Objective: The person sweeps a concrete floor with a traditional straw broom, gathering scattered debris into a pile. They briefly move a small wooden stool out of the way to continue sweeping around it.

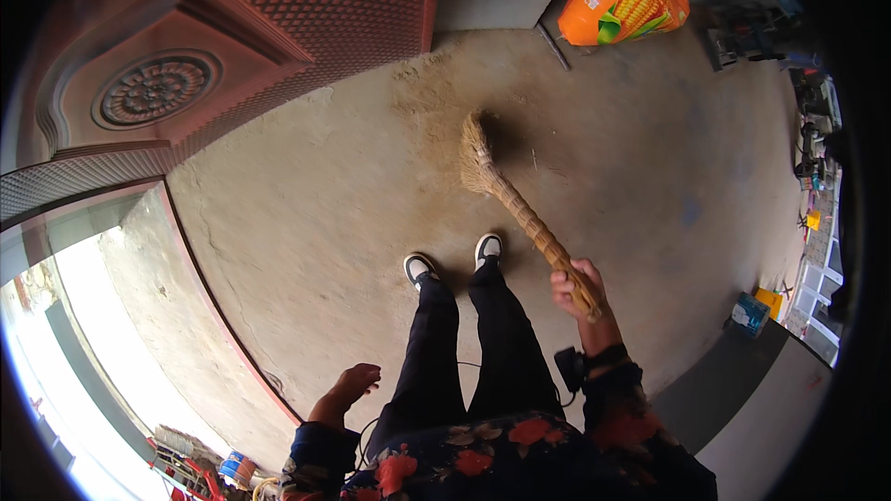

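My right hand (579, 287) is closed around the handle end of a straw hand broom (529, 219). The broom slants away from me to the upper left, its bound head of bristles over the concrete floor (313, 223) in front of my shoes. Loose dust and bits of debris (424, 87) lie on the floor beyond the broom head. At my left side hangs my left hand (356, 381), holding nothing, its fingers loosely bent and partly apart.
A reddish patterned metal door (264, 28) stands at the upper left, beside a doorway. An orange bag with corn pictures (623, 0) and a thin stick (553, 47) are ahead. A blue box (750, 314) is at the right; tools and a spool (237, 467) are lower left.
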A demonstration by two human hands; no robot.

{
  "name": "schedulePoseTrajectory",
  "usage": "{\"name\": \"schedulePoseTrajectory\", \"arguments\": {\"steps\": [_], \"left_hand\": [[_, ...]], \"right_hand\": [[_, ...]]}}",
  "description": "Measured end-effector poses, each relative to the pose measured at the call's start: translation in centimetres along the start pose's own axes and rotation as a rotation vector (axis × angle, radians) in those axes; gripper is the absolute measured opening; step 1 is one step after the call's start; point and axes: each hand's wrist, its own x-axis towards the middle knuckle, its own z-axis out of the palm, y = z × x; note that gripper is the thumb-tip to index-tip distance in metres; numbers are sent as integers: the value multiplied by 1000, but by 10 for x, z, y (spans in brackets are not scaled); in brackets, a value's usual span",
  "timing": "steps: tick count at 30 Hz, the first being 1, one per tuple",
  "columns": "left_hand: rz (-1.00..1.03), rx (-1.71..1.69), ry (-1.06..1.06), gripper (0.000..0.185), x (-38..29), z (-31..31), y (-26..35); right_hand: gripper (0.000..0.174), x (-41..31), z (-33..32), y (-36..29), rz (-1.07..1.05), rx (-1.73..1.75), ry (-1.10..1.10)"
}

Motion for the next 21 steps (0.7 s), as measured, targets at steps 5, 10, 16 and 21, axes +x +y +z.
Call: {"name": "schedulePoseTrajectory", "arguments": {"steps": [5,10,16,21], "left_hand": [[-114,-74,22,27,0,12,8],[-150,-18,155,27,-15,5,14],[-257,35,222,30,-10,8,53],[-139,130,158,31,-5,26,105]], "right_hand": [[22,37,39,33,124,-117,-24],[21,180,89,25,240,-186,-227],[29,153,39,-23,90,143,-279],[31,35,-12,-68,-146,223,-319]]}}
